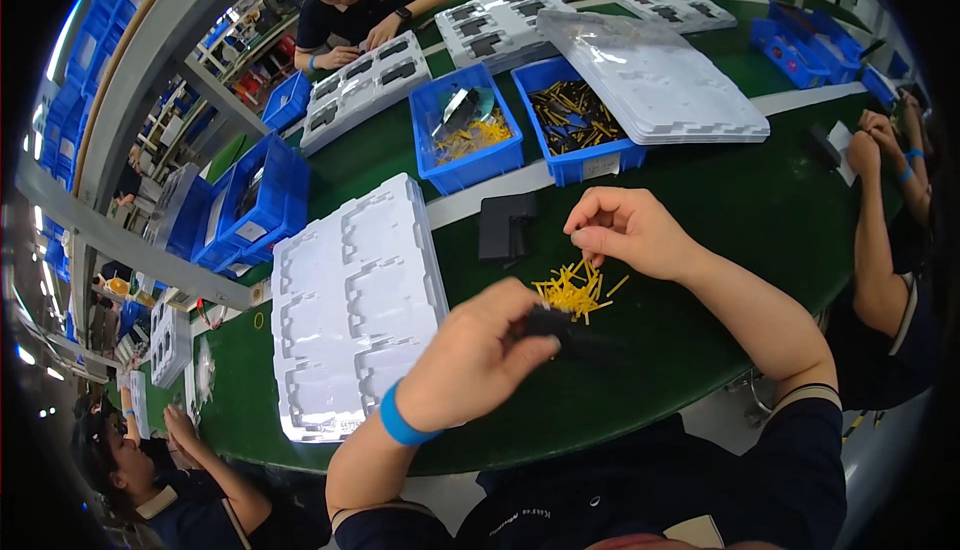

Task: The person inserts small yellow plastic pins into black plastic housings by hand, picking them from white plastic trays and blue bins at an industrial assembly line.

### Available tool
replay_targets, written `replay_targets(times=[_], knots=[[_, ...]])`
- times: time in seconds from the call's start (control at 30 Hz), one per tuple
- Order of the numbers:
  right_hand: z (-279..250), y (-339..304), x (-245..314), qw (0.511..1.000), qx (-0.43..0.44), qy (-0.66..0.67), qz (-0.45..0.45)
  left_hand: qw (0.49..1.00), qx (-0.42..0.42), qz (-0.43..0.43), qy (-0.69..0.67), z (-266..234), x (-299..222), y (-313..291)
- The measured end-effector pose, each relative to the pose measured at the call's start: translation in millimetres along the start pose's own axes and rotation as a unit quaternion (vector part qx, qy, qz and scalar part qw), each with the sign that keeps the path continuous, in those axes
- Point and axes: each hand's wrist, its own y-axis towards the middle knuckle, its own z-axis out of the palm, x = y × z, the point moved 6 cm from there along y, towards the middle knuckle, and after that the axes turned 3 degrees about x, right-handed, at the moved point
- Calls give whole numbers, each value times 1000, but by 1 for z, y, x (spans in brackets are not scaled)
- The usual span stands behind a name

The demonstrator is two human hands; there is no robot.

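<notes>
My left hand (480, 345), with a blue band at its wrist, is closed around a black part (575, 342) that is partly blurred and partly hidden by the fingers. Just beyond it lies a loose heap of thin yellow strips (575, 295) on the green table. Above the far side of this heap, the fingertips of my right hand (635, 230) are pinched together; whatever they may hold is too small to make out. Another black part (503, 227), flat and roughly rectangular, rests on the table beyond the heap, left of my right hand.
A stack of white moulded trays (352, 315) stands to my left. Farther off are a blue bin (465, 177) with yellow pieces and another blue bin (590, 168) with dark and yellow pieces, partly under stacked white trays (690, 90). Co-workers sit across and at both sides.
</notes>
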Motion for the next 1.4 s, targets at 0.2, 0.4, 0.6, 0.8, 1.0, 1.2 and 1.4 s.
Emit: replay_targets(times=[0.2, 0.4, 0.6, 0.8, 1.0, 1.2, 1.4], knots=[[6, 3, -1, 997, -37, 70, 10, 988, -65, -67, -125, -6, 37, 17], [11, 1, -2, 997, -55, 47, 36, 982, -125, -79, -120, 0, 48, 20], [25, -4, -1, 996, -67, 49, 37, 980, -146, -75, -108, 2, 47, 19], [31, -6, -2, 995, -80, 44, 36, 985, -138, -63, -78, 5, 47, 19], [28, -3, 1, 996, -86, 22, -11, 987, -112, -77, -80, 5, 44, 20], [30, -3, 1, 996, -86, 17, 4, 989, -117, -76, -48, 4, 42, 20], [30, -3, 0, 996, -84, 10, 8, 989, -109, -95, -41, 5, 40, 20]])
